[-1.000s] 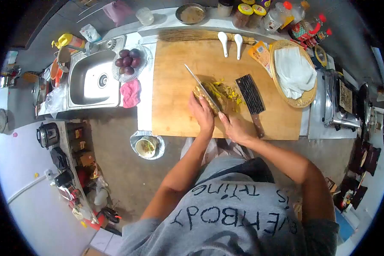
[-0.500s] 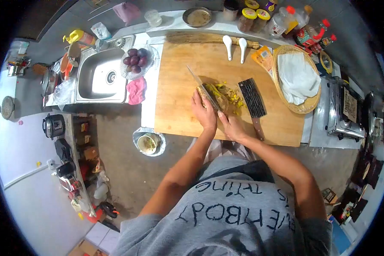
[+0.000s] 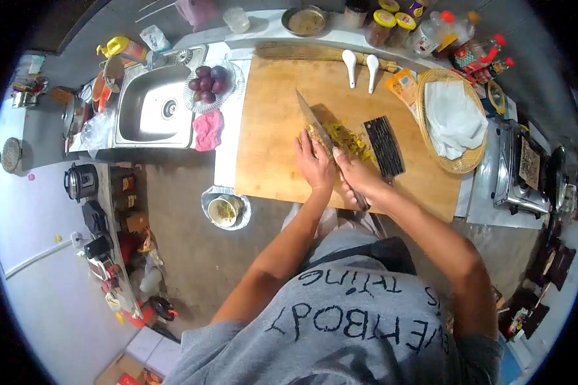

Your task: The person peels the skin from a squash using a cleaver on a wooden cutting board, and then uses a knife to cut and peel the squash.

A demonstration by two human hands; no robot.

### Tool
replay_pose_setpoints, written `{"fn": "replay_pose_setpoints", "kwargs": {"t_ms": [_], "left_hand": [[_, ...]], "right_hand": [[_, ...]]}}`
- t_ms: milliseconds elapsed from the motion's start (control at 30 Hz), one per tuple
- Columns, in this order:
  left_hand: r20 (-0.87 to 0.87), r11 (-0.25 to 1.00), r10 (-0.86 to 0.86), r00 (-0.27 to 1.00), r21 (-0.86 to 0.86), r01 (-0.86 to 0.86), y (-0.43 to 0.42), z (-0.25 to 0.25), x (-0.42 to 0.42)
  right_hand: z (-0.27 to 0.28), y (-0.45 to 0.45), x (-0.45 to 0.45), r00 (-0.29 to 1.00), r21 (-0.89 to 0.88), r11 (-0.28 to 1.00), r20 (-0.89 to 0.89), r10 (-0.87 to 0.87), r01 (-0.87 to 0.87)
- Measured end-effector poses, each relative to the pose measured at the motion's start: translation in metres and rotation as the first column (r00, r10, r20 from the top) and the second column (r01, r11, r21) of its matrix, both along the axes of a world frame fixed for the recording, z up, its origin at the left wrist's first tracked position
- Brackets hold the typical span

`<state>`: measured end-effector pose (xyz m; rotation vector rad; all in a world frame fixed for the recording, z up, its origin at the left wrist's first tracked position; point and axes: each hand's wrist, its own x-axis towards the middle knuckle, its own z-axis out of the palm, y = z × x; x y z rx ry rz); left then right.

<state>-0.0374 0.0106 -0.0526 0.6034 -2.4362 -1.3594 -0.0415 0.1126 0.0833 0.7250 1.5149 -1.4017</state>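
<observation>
My right hand (image 3: 361,174) is wrapped round the handle of a kitchen knife (image 3: 313,119), whose blade slants up and left over the wooden cutting board (image 3: 270,128). My left hand (image 3: 315,165) lies at the blade's left side, its fingers bent over a yellowish-green leafy vegetable, mostly hidden by the hand and blade. Chopped yellow-green vegetable (image 3: 353,142) is heaped along the right side of the blade. Just right of that heap, a cleaver with a black ridged blade (image 3: 384,147) rests on the board, its handle partly hidden by my right forearm.
Two white spoons (image 3: 349,67) lie at the board's back edge. A wicker basket (image 3: 472,160) with white cloth sits at the right, near a gas stove (image 3: 514,183). Left are a bowl of plums (image 3: 207,85), a pink cloth (image 3: 207,130) and the sink (image 3: 151,131). A bin (image 3: 225,212) stands below.
The knife has turned steeper and shifted slightly right. My right hand has moved up and right, and its handle now shows below the hand. My left hand stays beside the blade.
</observation>
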Motion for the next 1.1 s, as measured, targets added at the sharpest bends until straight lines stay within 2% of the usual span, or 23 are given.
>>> {"fn": "replay_pose_setpoints", "kwargs": {"t_ms": [67,133,200,300,367,433,467,567,633,667,767,800,900,967,1000,1033,1067,1100], "left_hand": [[0.004,0.999,-0.001,1.000,-0.049,0.001,0.000,0.001,0.000],[-0.006,0.999,-0.015,1.000,0.038,0.015,0.001,0.006,0.001],[0.000,0.999,-0.020,1.000,0.037,0.020,0.004,0.009,0.002],[0.015,0.999,-0.038,0.999,0.024,0.038,0.003,0.011,0.004],[0.031,0.998,-0.060,0.998,0.026,0.060,0.004,0.008,0.007],[0.043,0.981,-0.025,0.999,0.193,0.017,0.003,0.003,0.005],[0.019,0.957,-0.048,0.999,0.288,0.040,0.000,0.002,0.006],[0.040,0.979,-0.068,0.997,0.196,0.059,-0.004,0.000,0.008],[0.048,0.978,-0.075,0.996,0.200,0.063,-0.004,0.002,0.011],[0.040,0.977,-0.078,0.996,0.204,0.068,-0.004,0.002,0.009],[0.054,0.967,-0.059,0.997,0.249,0.044,-0.008,0.008,0.013],[0.038,0.958,-0.060,0.997,0.282,0.047,-0.006,0.014,0.012],[0.035,0.945,-0.059,0.998,0.325,0.044,-0.009,0.008,0.012],[0.036,0.944,-0.063,0.997,0.327,0.047,-0.009,0.008,0.006],[0.021,0.938,-0.054,0.998,0.345,0.044,-0.009,0.008,0.003],[0.034,0.930,-0.047,0.998,0.365,0.032,-0.008,0.010,0.014],[0.031,0.963,-0.071,0.997,0.262,0.060,-0.007,0.010,0.018],[-0.003,0.960,-0.082,0.997,0.270,0.079,-0.004,0.006,0.003]], "right_hand": [[0.014,0.001,0.002,0.997,-0.034,0.997,0.035,-0.064,0.066],[0.014,0.005,0.008,0.997,-0.035,0.998,0.064,-0.051,0.054],[0.016,0.010,0.015,0.998,-0.063,0.997,0.060,-0.035,0.039],[0.015,0.009,0.028,0.992,-0.030,0.993,0.052,-0.111,0.112],[0.000,0.008,0.041,0.985,-0.009,0.992,0.121,-0.125,0.127],[-0.018,0.004,0.056,0.995,-0.005,0.996,-0.034,-0.091,0.091],[-0.024,0.003,0.059,0.997,-0.051,0.996,-0.023,-0.079,0.078],[-0.047,0.002,0.073,0.988,-0.065,0.990,-0.077,-0.131,0.126],[-0.047,0.005,0.074,0.993,-0.051,0.993,-0.039,-0.108,0.106],[-0.065,0.007,0.081,0.986,-0.037,0.996,-0.140,-0.088,0.083],[-0.096,0.009,0.092,0.957,0.184,0.981,-0.267,0.112,-0.064],[-0.094,0.010,0.091,0.924,0.147,0.989,-0.372,0.089,-0.036],[-0.090,0.013,0.088,0.895,0.167,0.984,-0.429,0.122,-0.054],[-0.066,0.010,0.072,0.818,0.253,0.966,-0.544,0.187,-0.053],[-0.077,0.011,0.069,0.816,0.251,0.967,-0.550,0.176,-0.039],[-0.088,0.013,0.078,0.850,0.358,0.916,-0.410,0.330,-0.183],[-0.098,0.019,0.085,0.842,0.444,0.832,-0.258,0.473,-0.332],[-0.098,0.022,0.068,0.838,0.464,0.831,-0.280,0.467,-0.308]]}}
